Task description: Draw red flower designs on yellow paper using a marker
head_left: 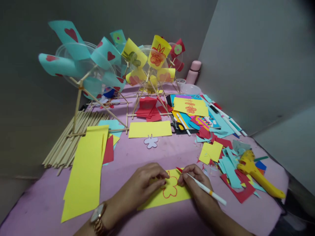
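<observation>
On the table in front of me lies a strip of yellow paper with a red butterfly outline drawn on it. My left hand rests on the paper's left part, fingers loosely bent and the thumb apart from them. Between the fingers of my right hand is a white marker with a red tip, slanting over the drawing's upper right side. The tip appears lifted off the outline. Just beyond the paper sits a small pale butterfly cutout, near another yellow strip.
Paper pinwheels on stick frames stand at the back. Yellow sheets and wooden sticks lie left. Scissors, markers, paper scraps and a yellow glue gun are on the right. A pink bottle stands behind.
</observation>
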`<state>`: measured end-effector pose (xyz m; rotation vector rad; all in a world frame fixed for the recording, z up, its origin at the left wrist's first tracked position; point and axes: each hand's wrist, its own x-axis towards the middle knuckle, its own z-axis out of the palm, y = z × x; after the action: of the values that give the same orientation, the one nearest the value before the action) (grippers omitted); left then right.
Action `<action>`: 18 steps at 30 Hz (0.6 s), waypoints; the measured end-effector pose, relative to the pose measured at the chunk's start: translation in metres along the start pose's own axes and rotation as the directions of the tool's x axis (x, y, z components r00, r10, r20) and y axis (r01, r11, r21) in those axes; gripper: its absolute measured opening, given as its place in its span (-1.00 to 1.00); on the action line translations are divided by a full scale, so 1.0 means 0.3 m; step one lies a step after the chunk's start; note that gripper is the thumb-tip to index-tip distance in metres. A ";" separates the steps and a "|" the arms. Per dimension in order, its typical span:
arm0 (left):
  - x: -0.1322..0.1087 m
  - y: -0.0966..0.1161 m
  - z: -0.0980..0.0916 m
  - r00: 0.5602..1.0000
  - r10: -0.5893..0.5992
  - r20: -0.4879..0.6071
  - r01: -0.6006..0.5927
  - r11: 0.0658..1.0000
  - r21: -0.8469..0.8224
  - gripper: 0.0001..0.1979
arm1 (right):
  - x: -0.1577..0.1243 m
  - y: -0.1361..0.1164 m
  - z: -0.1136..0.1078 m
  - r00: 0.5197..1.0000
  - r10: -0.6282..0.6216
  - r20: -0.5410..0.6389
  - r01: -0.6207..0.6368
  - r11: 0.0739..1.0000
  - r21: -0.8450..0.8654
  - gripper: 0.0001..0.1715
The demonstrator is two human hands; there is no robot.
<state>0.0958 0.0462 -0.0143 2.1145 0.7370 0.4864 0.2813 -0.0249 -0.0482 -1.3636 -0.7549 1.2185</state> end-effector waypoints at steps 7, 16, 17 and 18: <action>-0.023 -0.078 -0.008 0.998 0.004 -0.060 -0.008 0.998 -0.070 -0.88 | 0.011 0.008 -0.010 0.997 -0.027 -0.066 0.031 0.998 0.059 -0.75; -0.051 -0.074 -0.046 0.984 0.087 -0.156 -0.060 0.983 0.172 -0.88 | 0.011 -0.011 -0.028 0.957 -0.056 -0.284 0.099 0.985 0.138 -0.72; -0.055 -0.074 -0.043 0.987 0.080 -0.141 -0.052 0.980 0.193 -0.88 | -0.001 -0.021 -0.025 0.964 -0.042 -0.262 0.082 0.986 0.143 -0.73; -0.060 -0.072 -0.039 0.990 0.071 -0.125 -0.044 0.977 0.211 -0.88 | -0.015 -0.031 -0.020 0.975 -0.031 -0.220 0.062 0.988 0.139 -0.74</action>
<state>0.0684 0.0520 -0.0264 2.3204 0.8338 0.6083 0.2876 -0.0290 -0.0389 -1.3254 -0.5304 1.0461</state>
